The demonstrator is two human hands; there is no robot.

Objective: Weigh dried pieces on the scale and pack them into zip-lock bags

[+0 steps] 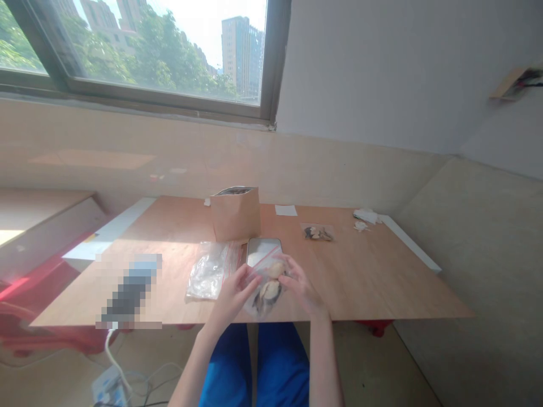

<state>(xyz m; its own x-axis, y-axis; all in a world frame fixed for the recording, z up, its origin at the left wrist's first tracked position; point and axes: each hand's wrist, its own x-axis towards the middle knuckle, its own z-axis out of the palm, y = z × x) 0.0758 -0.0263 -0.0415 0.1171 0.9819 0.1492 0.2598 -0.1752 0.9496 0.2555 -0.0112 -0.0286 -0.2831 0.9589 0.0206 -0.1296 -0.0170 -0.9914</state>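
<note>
Bags holding pale and dark pieces number two: one clear bag (266, 298) is held up between both hands at the near edge of the table (382, 277), and one small packet (317, 233) lies farther back, to the right. One brown paper bag (236, 215) stands open-topped behind; flat clear bags (208, 272) lie left, too overlapped to count. The left hand (233, 288), fingers barely parted, pinches the held bag's left side; the right hand (304, 287), fingers curled, grips its right side.
</note>
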